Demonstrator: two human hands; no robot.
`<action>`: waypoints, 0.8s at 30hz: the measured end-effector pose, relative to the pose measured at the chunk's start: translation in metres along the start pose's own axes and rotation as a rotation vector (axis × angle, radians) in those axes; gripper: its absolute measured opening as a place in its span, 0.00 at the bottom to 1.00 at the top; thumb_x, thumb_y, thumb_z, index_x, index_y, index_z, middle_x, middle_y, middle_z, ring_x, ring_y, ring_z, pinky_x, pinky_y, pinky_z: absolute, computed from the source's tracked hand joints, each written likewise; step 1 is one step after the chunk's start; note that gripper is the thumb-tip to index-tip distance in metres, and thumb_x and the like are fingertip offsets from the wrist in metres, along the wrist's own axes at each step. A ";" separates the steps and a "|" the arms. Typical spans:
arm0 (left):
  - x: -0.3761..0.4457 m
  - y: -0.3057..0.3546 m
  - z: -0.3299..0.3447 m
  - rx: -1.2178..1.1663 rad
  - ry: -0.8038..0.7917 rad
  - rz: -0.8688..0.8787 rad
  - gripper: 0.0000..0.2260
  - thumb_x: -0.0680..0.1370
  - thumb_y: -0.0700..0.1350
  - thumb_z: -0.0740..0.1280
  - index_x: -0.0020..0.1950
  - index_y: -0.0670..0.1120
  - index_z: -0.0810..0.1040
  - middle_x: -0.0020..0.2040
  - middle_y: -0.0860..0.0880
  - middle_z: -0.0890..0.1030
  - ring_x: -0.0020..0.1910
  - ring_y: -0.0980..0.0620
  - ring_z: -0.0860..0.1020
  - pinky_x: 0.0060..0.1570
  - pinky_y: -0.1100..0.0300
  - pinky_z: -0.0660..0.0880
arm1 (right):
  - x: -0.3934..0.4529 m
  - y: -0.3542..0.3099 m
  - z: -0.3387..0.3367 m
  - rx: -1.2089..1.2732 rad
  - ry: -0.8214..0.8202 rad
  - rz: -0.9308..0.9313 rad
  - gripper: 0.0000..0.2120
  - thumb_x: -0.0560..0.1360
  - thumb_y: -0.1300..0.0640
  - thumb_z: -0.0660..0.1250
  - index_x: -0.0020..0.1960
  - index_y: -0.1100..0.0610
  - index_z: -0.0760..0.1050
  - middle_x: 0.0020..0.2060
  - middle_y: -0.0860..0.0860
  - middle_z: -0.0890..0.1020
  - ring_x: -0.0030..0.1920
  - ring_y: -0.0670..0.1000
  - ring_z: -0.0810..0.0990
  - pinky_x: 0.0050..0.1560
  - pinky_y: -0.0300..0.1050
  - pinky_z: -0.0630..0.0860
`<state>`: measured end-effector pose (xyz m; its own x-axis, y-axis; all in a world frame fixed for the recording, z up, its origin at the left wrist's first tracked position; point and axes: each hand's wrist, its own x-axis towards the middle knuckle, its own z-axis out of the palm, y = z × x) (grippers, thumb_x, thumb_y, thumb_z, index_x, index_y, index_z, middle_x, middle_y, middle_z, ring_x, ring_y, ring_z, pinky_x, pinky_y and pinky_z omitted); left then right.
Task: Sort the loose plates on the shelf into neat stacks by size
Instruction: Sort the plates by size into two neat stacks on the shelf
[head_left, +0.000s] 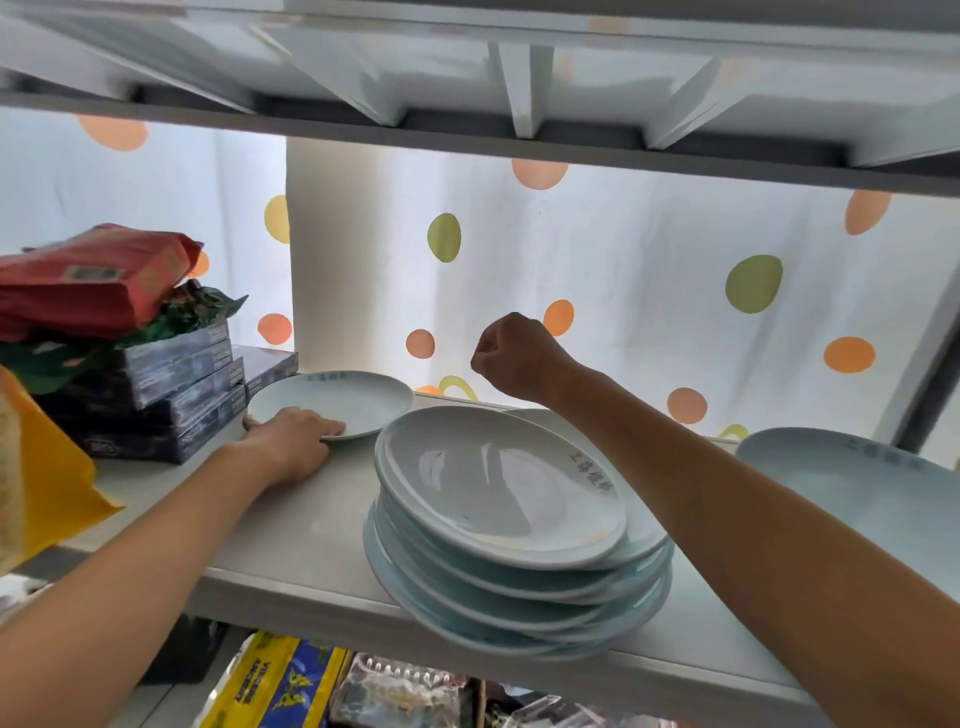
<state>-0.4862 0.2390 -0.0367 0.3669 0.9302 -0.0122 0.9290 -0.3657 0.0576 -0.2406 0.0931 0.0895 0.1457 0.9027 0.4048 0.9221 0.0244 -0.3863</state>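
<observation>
Uneven stack of pale plates (511, 525); smaller plate (343, 402) lies behind-left.

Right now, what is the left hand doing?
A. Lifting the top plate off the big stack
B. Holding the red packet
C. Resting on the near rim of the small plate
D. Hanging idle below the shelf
C: the left hand lies on the near rim of the small plate, beside the dark boxes.
</observation>
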 end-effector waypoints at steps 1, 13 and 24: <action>0.000 -0.001 0.002 -0.045 0.022 0.017 0.25 0.79 0.42 0.54 0.73 0.61 0.66 0.75 0.51 0.66 0.75 0.46 0.60 0.71 0.37 0.58 | 0.000 0.000 0.001 0.004 -0.003 -0.001 0.08 0.70 0.62 0.63 0.40 0.65 0.79 0.38 0.57 0.84 0.43 0.58 0.82 0.45 0.51 0.80; -0.017 0.014 -0.038 -0.221 0.459 0.168 0.14 0.80 0.42 0.63 0.65 0.49 0.79 0.61 0.41 0.81 0.60 0.40 0.78 0.58 0.51 0.72 | -0.009 0.015 -0.014 0.058 0.025 0.050 0.10 0.71 0.63 0.62 0.44 0.68 0.79 0.41 0.61 0.84 0.39 0.55 0.79 0.45 0.53 0.80; -0.081 0.101 -0.115 -0.112 0.731 0.699 0.13 0.76 0.39 0.69 0.60 0.47 0.83 0.59 0.44 0.82 0.59 0.42 0.81 0.60 0.49 0.75 | -0.026 0.046 -0.062 1.088 0.063 0.389 0.18 0.78 0.45 0.64 0.48 0.62 0.72 0.36 0.64 0.82 0.30 0.59 0.83 0.27 0.46 0.78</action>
<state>-0.4282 0.1305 0.0852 0.6711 0.3154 0.6709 0.4944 -0.8647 -0.0880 -0.1797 0.0440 0.1126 0.3974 0.9083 0.1307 0.0193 0.1342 -0.9908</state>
